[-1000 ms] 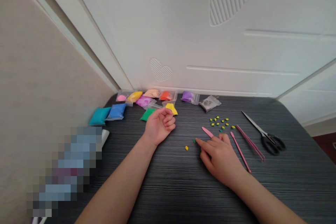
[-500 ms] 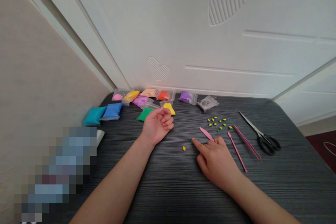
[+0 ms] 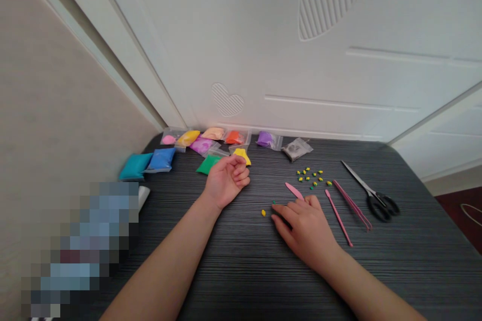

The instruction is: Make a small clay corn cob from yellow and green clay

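My right hand hovers low over the dark table with thumb and forefinger apart, holding nothing. Just left of its fingertips lies a small yellow clay piece. A tiny green clay bit is right by the forefinger tip. Partly behind the knuckles is a pink plastic clay knife. My left hand rests palm up with its fingers loosely curled, and nothing shows in them. It lies in front of a yellow clay packet and a green clay packet, covering part of each.
Several small yellow-and-green clay pieces lie beyond my right hand. To the right are a pink modelling stick, pink tweezers and black-handled scissors. Bagged clay, including a blue packet and a purple packet, lines the back.
My right forefinger has lifted off the green bit, which now shows. The right hand has shifted slightly left, with thumb and forefinger nearer the yellow piece. My left hand stays still.
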Action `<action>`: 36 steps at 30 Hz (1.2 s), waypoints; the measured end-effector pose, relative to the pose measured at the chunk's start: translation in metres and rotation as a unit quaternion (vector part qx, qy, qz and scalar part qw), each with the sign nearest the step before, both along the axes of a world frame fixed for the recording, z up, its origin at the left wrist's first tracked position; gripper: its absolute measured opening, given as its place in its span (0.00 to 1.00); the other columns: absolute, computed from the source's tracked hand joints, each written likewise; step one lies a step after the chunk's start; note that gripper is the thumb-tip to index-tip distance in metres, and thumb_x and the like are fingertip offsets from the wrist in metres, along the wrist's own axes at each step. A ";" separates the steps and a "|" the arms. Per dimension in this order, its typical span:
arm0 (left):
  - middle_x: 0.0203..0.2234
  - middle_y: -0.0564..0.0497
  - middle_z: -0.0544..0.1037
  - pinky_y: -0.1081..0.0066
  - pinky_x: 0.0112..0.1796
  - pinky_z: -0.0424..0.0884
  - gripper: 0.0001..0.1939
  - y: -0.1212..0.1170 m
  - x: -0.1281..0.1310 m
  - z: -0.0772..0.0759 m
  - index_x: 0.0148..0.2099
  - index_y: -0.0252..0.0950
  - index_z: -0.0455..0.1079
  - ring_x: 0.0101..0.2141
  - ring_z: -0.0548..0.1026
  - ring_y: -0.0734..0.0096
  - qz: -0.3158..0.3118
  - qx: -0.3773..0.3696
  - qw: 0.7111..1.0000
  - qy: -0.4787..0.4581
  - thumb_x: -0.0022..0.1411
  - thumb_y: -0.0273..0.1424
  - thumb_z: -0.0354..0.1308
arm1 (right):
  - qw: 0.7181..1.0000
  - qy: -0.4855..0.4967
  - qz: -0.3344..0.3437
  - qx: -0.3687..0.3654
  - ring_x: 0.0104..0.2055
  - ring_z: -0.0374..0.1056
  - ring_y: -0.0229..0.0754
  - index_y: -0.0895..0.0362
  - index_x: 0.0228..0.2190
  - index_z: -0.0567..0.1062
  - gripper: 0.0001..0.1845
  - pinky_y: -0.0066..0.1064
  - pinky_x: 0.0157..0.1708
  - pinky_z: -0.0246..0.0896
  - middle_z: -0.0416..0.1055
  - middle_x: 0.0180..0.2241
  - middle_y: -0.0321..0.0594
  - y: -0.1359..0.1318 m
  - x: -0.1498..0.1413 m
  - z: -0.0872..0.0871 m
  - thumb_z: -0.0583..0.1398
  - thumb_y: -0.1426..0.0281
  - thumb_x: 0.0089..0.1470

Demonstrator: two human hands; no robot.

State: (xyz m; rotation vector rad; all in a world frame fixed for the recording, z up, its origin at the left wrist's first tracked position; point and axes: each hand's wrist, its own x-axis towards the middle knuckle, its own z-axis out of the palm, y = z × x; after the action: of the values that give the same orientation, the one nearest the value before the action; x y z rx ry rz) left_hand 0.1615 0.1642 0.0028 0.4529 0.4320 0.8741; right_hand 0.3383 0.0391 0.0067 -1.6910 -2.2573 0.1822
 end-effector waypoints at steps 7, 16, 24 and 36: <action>0.15 0.56 0.56 0.77 0.19 0.52 0.10 -0.001 0.001 0.001 0.30 0.30 0.67 0.17 0.57 0.80 -0.006 0.012 1.000 0.005 0.56 0.31 0.48 | 1.000 -0.008 -0.010 0.014 0.33 0.61 0.41 0.55 0.29 0.72 0.11 0.37 0.36 0.42 0.70 0.26 0.38 0.000 -0.020 -0.001 0.53 0.62 0.53; 0.15 0.56 0.54 0.77 0.19 0.52 0.10 -0.002 0.001 0.001 0.30 0.31 0.67 0.17 0.56 0.80 -0.010 0.027 1.000 -0.007 0.57 0.30 0.47 | 0.999 -0.009 -0.027 0.028 0.34 0.60 0.41 0.55 0.29 0.71 0.11 0.36 0.38 0.43 0.69 0.27 0.38 0.005 -0.023 -0.009 0.54 0.62 0.52; 0.17 0.55 0.58 0.78 0.20 0.55 0.08 -0.007 0.005 0.004 0.31 0.31 0.67 0.18 0.58 0.80 -0.012 0.050 0.998 0.026 0.56 0.29 0.50 | 0.996 0.045 -0.001 0.072 0.35 0.62 0.37 0.52 0.34 0.71 0.06 0.34 0.41 0.46 0.70 0.29 0.34 0.007 -0.016 0.000 0.55 0.68 0.53; 0.22 0.53 0.67 0.74 0.30 0.60 0.04 -0.026 0.023 0.083 0.31 0.33 0.69 0.26 0.64 0.75 0.103 0.291 0.929 0.205 0.51 0.28 0.57 | 0.950 0.190 -0.028 0.247 0.39 0.65 0.38 0.54 0.33 0.72 0.07 0.32 0.41 0.57 0.72 0.33 0.38 0.026 -0.001 0.118 0.56 0.67 0.52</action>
State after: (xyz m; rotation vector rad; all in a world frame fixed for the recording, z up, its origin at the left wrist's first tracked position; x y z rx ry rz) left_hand 0.1848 0.1383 0.0858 1.1691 0.6094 1.1143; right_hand 0.3377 0.0653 0.1247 -1.3171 -1.7795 -0.0663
